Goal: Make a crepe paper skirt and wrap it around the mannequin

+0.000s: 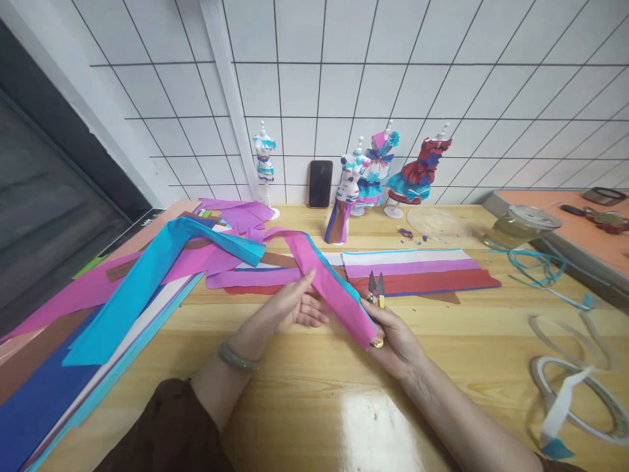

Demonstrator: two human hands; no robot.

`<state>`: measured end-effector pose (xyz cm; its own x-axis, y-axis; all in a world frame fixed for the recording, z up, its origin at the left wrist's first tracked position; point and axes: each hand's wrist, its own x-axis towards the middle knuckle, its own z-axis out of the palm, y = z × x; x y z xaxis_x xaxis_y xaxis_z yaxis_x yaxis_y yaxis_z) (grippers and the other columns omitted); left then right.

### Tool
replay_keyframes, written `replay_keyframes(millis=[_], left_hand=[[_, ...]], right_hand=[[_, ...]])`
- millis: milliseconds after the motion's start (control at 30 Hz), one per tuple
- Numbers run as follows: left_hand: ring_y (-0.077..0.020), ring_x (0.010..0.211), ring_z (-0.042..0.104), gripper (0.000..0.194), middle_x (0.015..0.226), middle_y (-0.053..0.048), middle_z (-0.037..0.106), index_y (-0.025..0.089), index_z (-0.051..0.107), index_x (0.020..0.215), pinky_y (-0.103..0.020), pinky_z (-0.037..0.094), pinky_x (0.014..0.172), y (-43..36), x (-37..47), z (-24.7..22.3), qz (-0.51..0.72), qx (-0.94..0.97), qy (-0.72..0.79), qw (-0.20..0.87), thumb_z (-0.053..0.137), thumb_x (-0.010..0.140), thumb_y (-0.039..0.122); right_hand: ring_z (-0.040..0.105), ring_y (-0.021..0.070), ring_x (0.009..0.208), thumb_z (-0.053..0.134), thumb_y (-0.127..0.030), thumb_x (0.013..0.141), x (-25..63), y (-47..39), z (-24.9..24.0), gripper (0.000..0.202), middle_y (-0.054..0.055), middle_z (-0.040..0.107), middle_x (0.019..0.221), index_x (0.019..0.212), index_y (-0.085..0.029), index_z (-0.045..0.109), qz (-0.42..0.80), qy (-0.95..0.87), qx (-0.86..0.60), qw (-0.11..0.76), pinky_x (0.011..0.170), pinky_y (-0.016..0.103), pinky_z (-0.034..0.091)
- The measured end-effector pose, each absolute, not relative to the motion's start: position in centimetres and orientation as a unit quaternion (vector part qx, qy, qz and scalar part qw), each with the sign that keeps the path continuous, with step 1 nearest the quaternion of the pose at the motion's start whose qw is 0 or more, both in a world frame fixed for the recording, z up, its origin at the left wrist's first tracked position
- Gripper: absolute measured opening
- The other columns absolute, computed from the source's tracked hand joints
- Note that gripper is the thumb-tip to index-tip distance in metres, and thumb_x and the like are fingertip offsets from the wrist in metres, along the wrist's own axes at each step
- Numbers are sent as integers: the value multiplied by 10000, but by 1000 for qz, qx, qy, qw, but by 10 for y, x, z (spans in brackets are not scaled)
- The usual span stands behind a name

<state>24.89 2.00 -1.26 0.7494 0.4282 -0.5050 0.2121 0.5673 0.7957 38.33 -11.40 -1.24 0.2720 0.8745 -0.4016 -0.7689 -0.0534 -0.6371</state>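
A long pink paper strip with a blue edge (339, 295) stretches between my hands over the wooden table. My left hand (302, 305) has its thumb on the strip's left edge and its palm turned up beneath, fingers curled slightly. At the strip's lower end, my right hand (396, 331) grips the paper and also holds small scissors (377, 285), whose dark blades point away, slightly apart. Beyond the hands lie stacked white, purple and red strips (422, 278). A folded bright blue strip (128, 295) rests on the pile at the left.
Four small dress forms stand near the tiled wall, one with a brown and blue skirt (339, 219). A black phone (320, 183) leans there. At the right are a tape roll (528, 219), blue cord (540, 269) and a white tape ring (609, 400). Coloured paper (44, 406) covers the left side.
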Motion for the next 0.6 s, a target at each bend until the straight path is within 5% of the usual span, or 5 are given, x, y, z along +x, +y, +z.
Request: replay_keyframes(millis=[167,300,433,600], left_hand=[[-216,881,626,348,979,-136,652,143,604,927,-350,488,777,10,253,-13,110,354,220,903,583,745,439],[-143,755,620,170,830,-52,666,144,613,830,-273,479,760,17,255,-20,255,343,236,873,674,679,194],[-115,638,594,200,711,-16,651,130,604,778,-240,469,661,19,256,-20,330,366,279,824,712,619,184],[-107,605,581,219,671,10,636,137,593,766,-239,463,629,17,258,-19,345,370,281,815,723,594,179]], right_hand=[[174,11,335,736,-224,607,377,-118,-8,280,-114,331,440,781,-203,518,629,-106,-389,665,319,143,178],[128,8,362,730,-272,630,370,-116,-11,302,-126,270,442,803,-189,496,620,-140,-416,650,325,137,151],[138,23,366,640,-448,705,363,-114,-16,360,-122,217,421,651,-194,391,549,-225,-524,611,334,167,113],[235,37,397,695,-410,639,358,-110,-20,399,-95,341,489,657,-211,349,452,-296,-607,583,370,192,153]])
